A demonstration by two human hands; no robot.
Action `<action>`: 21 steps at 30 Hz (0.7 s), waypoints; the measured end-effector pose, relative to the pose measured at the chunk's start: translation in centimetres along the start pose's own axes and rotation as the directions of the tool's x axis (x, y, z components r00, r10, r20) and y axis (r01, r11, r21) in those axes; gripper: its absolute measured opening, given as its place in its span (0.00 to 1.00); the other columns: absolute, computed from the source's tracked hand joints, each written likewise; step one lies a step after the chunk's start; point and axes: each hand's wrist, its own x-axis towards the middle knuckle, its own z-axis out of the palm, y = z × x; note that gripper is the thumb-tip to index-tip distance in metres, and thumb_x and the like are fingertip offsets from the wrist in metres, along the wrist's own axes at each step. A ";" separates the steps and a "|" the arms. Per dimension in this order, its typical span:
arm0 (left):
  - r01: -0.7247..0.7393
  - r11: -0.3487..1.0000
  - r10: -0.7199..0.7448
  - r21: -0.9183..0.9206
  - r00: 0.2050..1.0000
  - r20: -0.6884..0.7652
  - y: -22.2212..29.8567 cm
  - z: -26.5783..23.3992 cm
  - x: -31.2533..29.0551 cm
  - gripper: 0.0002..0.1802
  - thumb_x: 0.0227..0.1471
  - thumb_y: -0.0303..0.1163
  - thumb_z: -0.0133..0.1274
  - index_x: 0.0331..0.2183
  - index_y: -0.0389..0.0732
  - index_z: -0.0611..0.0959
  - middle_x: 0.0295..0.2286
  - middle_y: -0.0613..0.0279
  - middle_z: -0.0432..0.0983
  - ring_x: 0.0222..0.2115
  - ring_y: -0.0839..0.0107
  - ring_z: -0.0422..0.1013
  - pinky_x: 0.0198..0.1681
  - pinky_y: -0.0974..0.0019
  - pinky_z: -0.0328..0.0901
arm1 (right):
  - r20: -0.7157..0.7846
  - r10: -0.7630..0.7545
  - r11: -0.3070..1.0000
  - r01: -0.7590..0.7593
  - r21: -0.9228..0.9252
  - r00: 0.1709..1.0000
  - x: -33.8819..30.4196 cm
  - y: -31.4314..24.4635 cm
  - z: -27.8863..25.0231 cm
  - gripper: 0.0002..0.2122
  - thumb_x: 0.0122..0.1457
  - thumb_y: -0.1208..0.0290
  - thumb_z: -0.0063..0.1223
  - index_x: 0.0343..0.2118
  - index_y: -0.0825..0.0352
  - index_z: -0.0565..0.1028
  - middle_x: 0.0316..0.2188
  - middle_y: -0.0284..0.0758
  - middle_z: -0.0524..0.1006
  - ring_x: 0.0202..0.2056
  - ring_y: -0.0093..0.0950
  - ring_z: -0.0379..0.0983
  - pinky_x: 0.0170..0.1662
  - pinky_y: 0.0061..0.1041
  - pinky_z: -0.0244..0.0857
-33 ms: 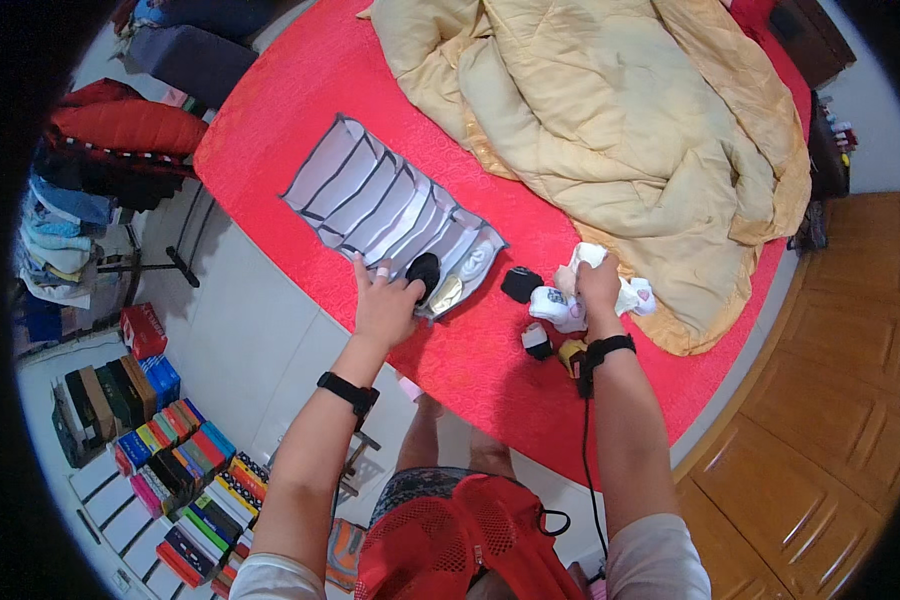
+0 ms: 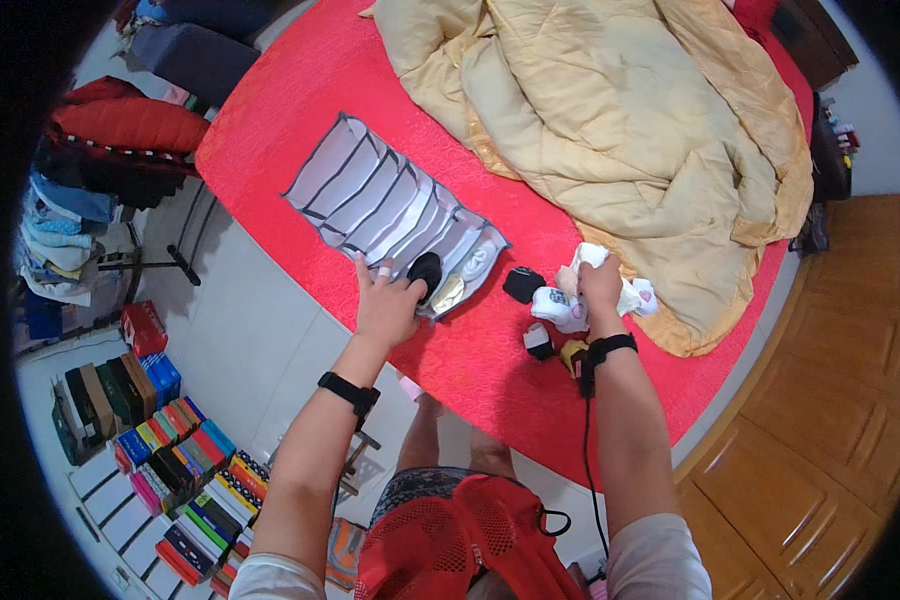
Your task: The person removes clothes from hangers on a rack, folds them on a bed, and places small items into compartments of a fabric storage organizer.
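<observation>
The red-covered bed [image 2: 460, 365] lies under everything; the yellow quilt [image 2: 620, 130] is heaped beyond and right of the grey-trimmed organizer [image 2: 358, 207], which lies open, most of its compartments bare; right of the organizer sits the loose pile of small rolled bundles [image 2: 551, 303], apparently socks; the left hand [image 2: 388, 308], fingers spread, rests on the organizer's near edge, seemingly steadying it; the right hand [image 2: 600, 285], over the pile, has fingers bent onto a white piece [image 2: 591, 254], though whether they grasp it I cannot tell; the step looks like picking out a bundle, and the next move calls for a clean pinch, then a carry to the organizer; the black bundle [image 2: 426, 270] in its right end is partly hidden by fingers; the quilt is cut off above.
</observation>
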 end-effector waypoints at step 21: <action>0.064 0.998 -0.065 -0.009 0.995 -0.072 0.4 1.7 -0.4 0.26 0.42 0.35 0.59 0.47 0.55 0.77 0.32 0.61 0.79 0.52 0.49 0.66 0.60 0.25 0.36 | -0.061 -0.905 0.368 0.847 0.384 0.421 -12.6 -13.1 0.8 0.17 0.46 0.86 0.48 0.41 0.67 0.73 0.42 0.45 0.74 0.46 0.45 0.71 0.51 0.36 0.65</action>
